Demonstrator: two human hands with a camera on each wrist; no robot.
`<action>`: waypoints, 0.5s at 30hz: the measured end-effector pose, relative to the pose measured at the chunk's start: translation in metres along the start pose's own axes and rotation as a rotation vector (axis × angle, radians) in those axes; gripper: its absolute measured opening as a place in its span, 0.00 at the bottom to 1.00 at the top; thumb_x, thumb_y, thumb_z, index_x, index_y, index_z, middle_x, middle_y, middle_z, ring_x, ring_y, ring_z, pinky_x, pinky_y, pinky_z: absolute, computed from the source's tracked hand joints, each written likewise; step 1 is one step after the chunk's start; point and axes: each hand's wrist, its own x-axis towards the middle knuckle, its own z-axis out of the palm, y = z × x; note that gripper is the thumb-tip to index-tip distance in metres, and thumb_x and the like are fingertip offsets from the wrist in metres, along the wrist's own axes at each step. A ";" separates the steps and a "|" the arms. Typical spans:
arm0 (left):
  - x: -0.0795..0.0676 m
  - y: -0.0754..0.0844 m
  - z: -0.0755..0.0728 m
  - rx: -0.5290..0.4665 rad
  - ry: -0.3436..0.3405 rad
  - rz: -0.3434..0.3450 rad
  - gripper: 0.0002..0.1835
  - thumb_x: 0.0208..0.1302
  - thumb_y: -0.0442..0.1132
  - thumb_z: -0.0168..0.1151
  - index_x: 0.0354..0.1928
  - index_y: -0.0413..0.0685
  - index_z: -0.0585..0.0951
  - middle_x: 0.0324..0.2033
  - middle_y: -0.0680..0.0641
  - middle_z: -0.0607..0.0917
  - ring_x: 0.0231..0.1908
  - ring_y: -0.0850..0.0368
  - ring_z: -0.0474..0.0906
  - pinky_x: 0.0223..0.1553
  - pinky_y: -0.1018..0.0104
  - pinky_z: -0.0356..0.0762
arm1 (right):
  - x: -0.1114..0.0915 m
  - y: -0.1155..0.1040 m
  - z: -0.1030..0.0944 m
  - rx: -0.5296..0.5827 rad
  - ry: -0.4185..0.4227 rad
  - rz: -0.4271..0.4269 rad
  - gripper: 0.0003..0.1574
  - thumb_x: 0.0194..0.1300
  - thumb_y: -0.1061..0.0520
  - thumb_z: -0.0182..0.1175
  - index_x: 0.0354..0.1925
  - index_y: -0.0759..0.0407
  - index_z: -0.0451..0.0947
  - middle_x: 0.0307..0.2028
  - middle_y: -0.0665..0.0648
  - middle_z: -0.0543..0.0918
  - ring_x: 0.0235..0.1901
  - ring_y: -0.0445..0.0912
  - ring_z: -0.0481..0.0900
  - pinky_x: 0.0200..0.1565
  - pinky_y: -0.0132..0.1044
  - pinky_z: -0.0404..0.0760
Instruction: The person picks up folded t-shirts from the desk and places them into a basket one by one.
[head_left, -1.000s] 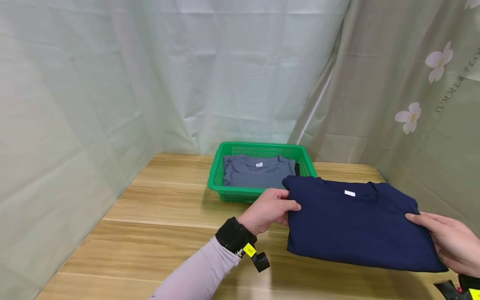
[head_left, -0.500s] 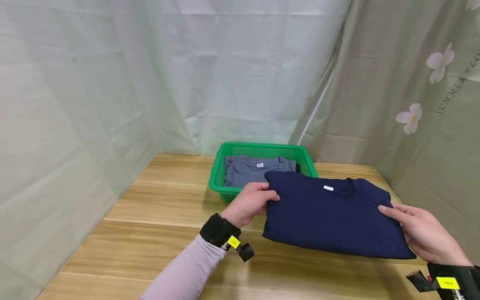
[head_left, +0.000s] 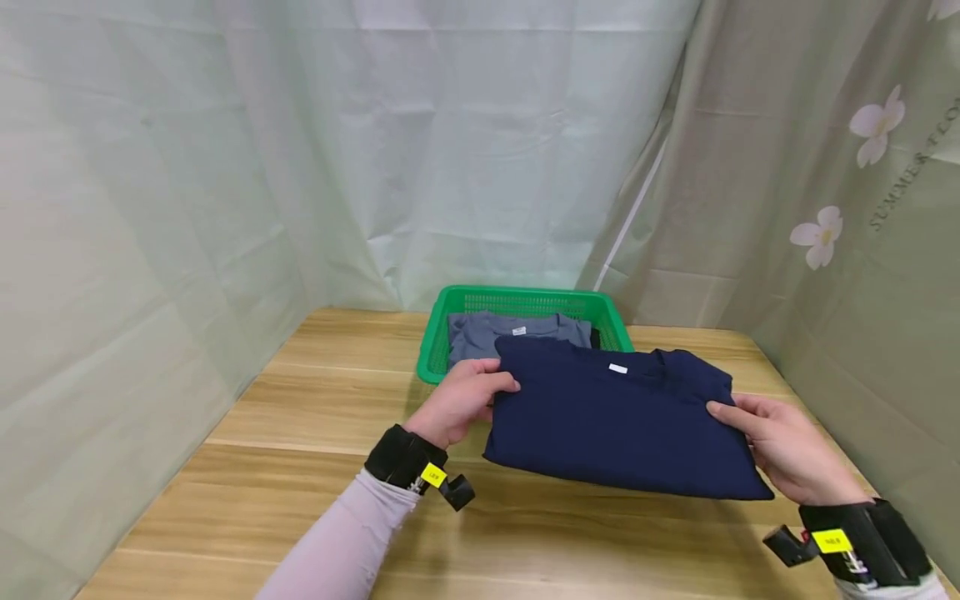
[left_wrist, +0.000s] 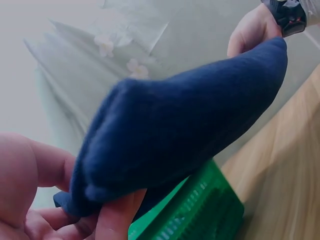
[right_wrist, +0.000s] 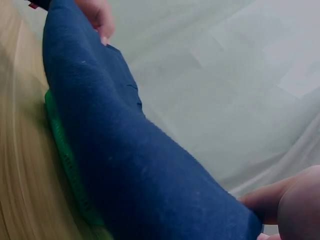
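A folded navy T-shirt with a white neck label hangs above the table, its collar side toward the back. My left hand pinches its left edge, thumb on top and fingers beneath. At the opposite edge my right hand grips it the same way. Behind the shirt stands a green plastic basket, its front partly covered by the navy cloth. Inside it lies a folded grey T-shirt. The left wrist view shows the navy shirt's folded layers between thumb and fingers.
The wooden table runs under everything. A pale curtain closes off the back, and more curtain with printed flowers stands along the right. A bit of black cloth shows at the basket's right inner side.
Both hands have carried the navy T-shirt leftward, so it now hangs in front of the basket rather than mostly to its right. The basket and grey T-shirt have stayed put.
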 end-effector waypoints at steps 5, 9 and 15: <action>-0.001 -0.001 -0.013 0.012 0.041 0.009 0.18 0.74 0.34 0.63 0.62 0.35 0.83 0.44 0.49 0.90 0.38 0.58 0.88 0.42 0.63 0.91 | 0.010 -0.003 0.015 -0.032 0.009 -0.012 0.44 0.89 0.51 0.54 0.81 0.81 0.49 0.47 0.39 0.90 0.45 0.35 0.90 0.47 0.33 0.92; 0.000 -0.001 -0.021 0.010 0.073 0.008 0.19 0.73 0.34 0.63 0.62 0.35 0.83 0.43 0.50 0.89 0.37 0.59 0.87 0.41 0.64 0.90 | 0.017 -0.004 0.023 -0.049 0.015 -0.015 0.46 0.89 0.50 0.54 0.82 0.81 0.49 0.48 0.38 0.88 0.46 0.34 0.89 0.48 0.32 0.91; 0.000 0.001 -0.033 0.011 0.117 0.000 0.28 0.73 0.33 0.62 0.73 0.33 0.78 0.42 0.50 0.88 0.35 0.60 0.86 0.39 0.66 0.90 | 0.026 -0.010 0.035 -0.067 0.003 -0.017 0.47 0.88 0.48 0.54 0.82 0.80 0.50 0.49 0.39 0.88 0.48 0.33 0.88 0.50 0.32 0.90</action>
